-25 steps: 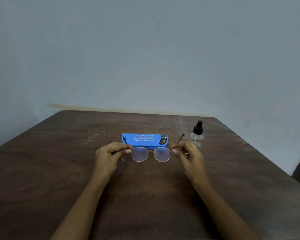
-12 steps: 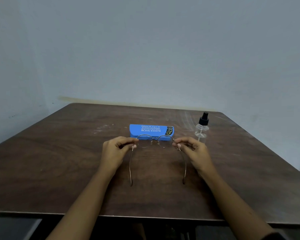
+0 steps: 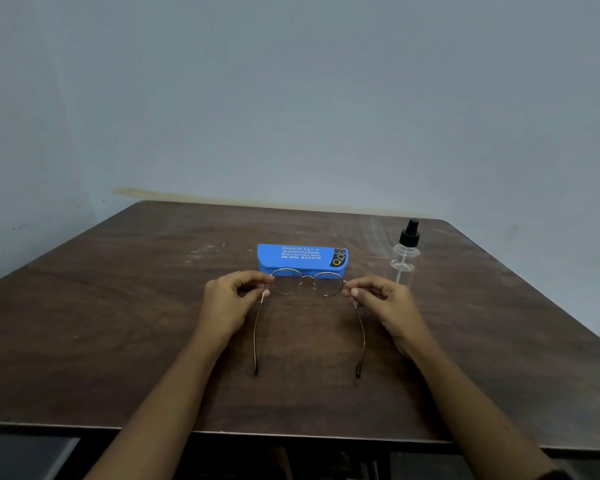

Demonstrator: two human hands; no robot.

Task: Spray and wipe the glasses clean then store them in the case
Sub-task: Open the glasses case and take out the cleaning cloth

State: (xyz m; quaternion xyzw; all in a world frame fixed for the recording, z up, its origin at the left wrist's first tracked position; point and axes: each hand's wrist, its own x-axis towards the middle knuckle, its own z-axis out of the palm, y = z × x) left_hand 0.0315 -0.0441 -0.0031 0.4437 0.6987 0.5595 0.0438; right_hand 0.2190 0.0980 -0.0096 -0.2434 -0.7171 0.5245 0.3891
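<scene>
I see left hand (image 3: 227,299) and right hand (image 3: 385,299) each pinching glasses (image 3: 307,284) at hinges. Advise: keep fingertips off lenses; free right hand for spray bottle (image 3: 405,258).

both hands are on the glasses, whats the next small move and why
Probably release the right hand and reach for the spray bottle, with the left hand holding the glasses. Both hands pinch the frame at its hinges; the bottle stands upright beyond the right hand, and the blue case behind is closed, so spraying likely comes first.
</scene>
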